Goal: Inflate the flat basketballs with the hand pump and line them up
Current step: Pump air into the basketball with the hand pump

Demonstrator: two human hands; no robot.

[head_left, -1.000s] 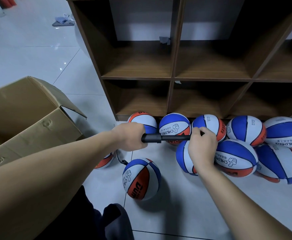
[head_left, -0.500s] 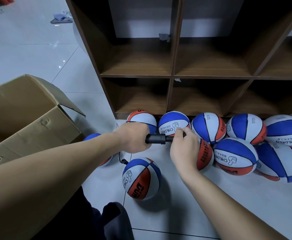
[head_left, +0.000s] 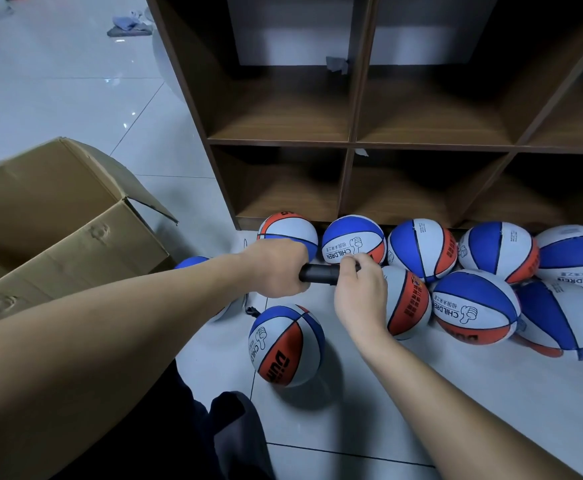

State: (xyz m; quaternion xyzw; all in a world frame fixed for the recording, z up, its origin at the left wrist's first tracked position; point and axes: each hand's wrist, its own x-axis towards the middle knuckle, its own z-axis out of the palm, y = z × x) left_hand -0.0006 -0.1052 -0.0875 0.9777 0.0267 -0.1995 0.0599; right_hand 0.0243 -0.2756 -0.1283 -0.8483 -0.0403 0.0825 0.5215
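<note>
Pump handling: you've got a light, stiff tube that wants both hands in line; take the barrel firmly and the handle end squarely, I'd say, or it will twist off axis
Left hand [head_left: 278, 268]: your fingers are wrapped tight round the barrel of the hand pump [head_left: 319, 273]
Right hand [head_left: 359, 289]: you're gripping the handle end, fingers curled over it, close up against the barrel, so the stroke looks nearly pushed home
Pump look: a short black matte cylinder, held level above the floor, just in front of the row of balls
Hose: a thin black hose [head_left: 250, 310] drops below your left wrist toward the ball under your forearm [head_left: 193, 263]; the needle is hidden, so I can't tell how it sits
Ball handling: these look light, grippy and pebbled, likely soft until filled, so cradle one with a whole palm
Ball look: panels of blue, white and orange-red, with printed lettering
Loose ball [head_left: 285, 344]: sits alone on the tile, near your knee
Lined balls: row along the shelf unit [head_left: 352, 143] base, more just in front
</note>
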